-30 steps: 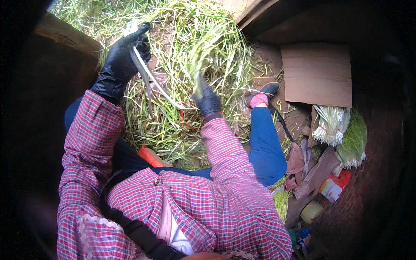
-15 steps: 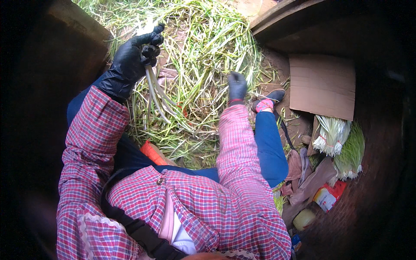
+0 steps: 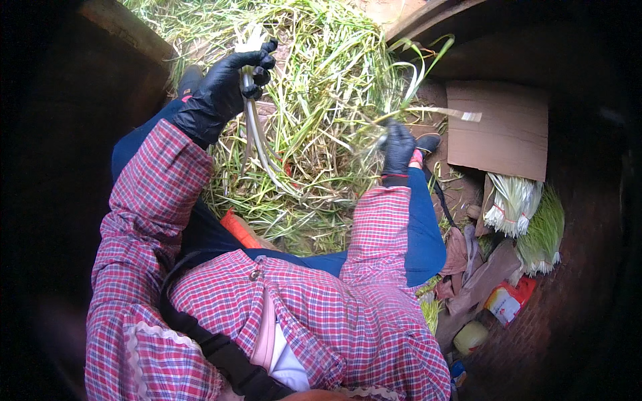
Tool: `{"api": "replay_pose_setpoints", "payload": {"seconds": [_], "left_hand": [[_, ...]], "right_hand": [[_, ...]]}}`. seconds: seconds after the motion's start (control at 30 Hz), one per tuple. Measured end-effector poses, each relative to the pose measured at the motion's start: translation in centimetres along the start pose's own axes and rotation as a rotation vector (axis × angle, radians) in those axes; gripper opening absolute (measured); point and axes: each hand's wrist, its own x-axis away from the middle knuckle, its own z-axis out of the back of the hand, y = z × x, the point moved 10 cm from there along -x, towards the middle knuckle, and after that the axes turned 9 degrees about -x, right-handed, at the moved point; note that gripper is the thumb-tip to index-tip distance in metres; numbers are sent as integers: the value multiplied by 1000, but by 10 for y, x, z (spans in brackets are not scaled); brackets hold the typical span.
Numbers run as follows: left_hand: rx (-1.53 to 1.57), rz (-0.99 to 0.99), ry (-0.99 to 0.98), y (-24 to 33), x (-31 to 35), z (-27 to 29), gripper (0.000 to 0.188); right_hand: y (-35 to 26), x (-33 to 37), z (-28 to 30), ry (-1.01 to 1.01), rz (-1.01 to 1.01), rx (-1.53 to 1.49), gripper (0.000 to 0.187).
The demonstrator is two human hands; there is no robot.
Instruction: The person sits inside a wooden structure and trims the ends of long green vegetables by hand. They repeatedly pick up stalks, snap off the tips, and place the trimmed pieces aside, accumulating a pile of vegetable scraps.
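Toward the floor's point(image 3: 461, 192) near right corner lies a pale rounded object point(image 3: 470, 338), with a red-and-white packet point(image 3: 508, 301) just beyond it. An orange item point(image 3: 241, 230) lies between the person's legs. Farther along the right edge, a green bundle point(image 3: 542, 230) with white ends sits beside a white bundle point(image 3: 513, 204) with a reddish band. The dark-gloved right hand point(image 3: 399, 147) is closed around several loose green leaves point(image 3: 422, 72), raised near the right foot. The left hand point(image 3: 222, 90), in a black glove, grips white stalks point(image 3: 257, 137) that hang over a leaf pile point(image 3: 328, 93) covering the floor's middle and reaching its far edge. Cardboard point(image 3: 498, 130) stands at the right.
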Motion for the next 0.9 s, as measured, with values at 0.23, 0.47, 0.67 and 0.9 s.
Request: {"api": "replay_pose_setpoints", "payload": {"seconds": [0.23,0.47,0.67,0.9], "left_hand": [[-153,100,52,-34,0,-13,27],[-475,2,-77,-52,1,-36,28],[-404,71,27,-66,-3,-19,21],[-276,-160,123,-20,-2,-7,27]], "right_hand": [[-36,27,-58,-189,-250,-192,10],[-44,70,-150,-476,-425,-247,12],[-20,78,-145,-329,-310,-258,16],[22,70,-94,-468,-381,747,33]]}}
